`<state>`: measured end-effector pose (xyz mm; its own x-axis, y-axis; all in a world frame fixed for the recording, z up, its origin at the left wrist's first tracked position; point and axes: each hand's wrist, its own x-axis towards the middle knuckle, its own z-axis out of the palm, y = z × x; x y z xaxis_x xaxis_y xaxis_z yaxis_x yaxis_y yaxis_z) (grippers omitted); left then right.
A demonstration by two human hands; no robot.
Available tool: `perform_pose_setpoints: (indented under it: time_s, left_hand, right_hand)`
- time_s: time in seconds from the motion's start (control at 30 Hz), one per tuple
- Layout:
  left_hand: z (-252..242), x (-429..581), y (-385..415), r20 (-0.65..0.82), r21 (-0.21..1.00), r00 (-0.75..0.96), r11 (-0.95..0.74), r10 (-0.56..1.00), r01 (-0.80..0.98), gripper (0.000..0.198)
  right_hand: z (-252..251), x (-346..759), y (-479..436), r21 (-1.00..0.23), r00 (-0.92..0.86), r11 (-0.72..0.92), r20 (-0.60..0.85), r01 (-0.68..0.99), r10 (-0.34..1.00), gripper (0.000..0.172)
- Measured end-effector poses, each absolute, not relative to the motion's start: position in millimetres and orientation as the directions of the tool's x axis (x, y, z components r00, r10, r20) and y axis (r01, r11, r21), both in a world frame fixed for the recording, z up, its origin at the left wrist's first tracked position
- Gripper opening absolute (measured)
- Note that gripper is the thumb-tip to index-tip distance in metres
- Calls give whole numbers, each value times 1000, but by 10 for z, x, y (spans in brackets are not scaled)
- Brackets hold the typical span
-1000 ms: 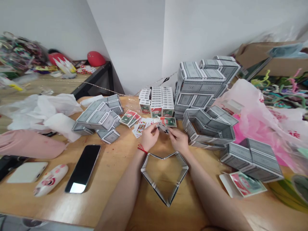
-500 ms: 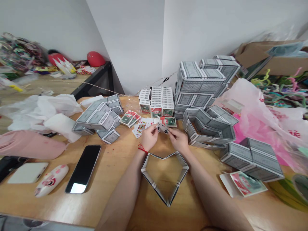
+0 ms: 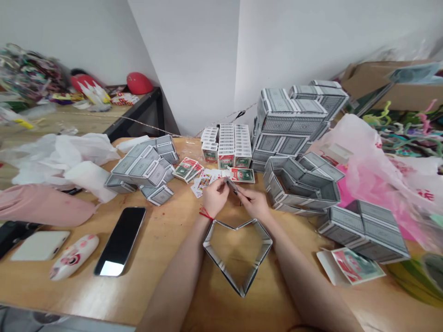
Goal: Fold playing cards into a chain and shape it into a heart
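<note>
Between both hands is a playing card (image 3: 232, 186), tilted so that it shows nearly edge-on. My left hand (image 3: 214, 197) pinches its left end, a red string round the wrist. My right hand (image 3: 254, 201) grips the right end, with the fingers closed. Just behind the hands lie loose playing cards (image 3: 203, 181), face up, and a red and green card box (image 3: 242, 174). On the table between my forearms stands a heart-shaped frame (image 3: 221, 266) of folded cards, touching or very near both arms.
Folded-card structures stand at left (image 3: 141, 168) and right, a tall stack (image 3: 290, 120) among them. Rows of card boxes (image 3: 226, 145) stand at the back. A phone (image 3: 121, 240) and a patterned mouse-shaped object (image 3: 74, 257) lie at left. Plastic bags (image 3: 363, 157) crowd the right.
The playing card has turned from showing its face to nearly edge-on. My right hand has shifted slightly left and down, and the view has moved a little.
</note>
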<state>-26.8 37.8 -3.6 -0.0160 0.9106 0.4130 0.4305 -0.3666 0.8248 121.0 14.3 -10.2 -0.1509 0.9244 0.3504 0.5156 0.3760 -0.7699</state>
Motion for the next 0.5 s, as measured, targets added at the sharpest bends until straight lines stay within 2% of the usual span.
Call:
perform_pose_setpoints:
  time_s: [0.23, 0.4, 0.5]
  left_hand:
    - [30, -268, 362, 465, 744, 30, -409, 885, 528, 23]
    - [63, -291, 356, 395, 736, 163, -418, 904, 533, 17]
    - [69, -304, 354, 364, 749, 175, -399, 915, 528, 15]
  right_hand:
    - [-70, 1212, 136, -596, -36, 263, 364, 759, 931, 28]
    - [-74, 1229, 132, -640, 47, 212, 363, 739, 931, 28]
    - [-78, 1241, 145, -682, 51, 211, 342, 700, 938, 29]
